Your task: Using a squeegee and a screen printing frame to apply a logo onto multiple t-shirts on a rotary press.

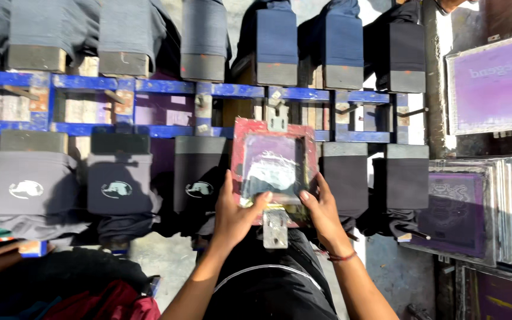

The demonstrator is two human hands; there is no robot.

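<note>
Both hands, left hand [235,213] and right hand [322,210], close their grip on a squeegee [271,204] at the near edge of the red-framed screen [274,163] lying over a garment-covered pallet beside printed dark shirts [117,184], so a print stroke seems underway, calling next for even pressure.

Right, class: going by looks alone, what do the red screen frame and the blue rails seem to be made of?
The red screen frame looks like painted wood: thick square edges, worn, patchy paint. Its purple panel seems to be fine mesh, though the weave is too small to see. The blue rails look like painted metal: straight thin bars, with chipped, scuffed paint.
</note>
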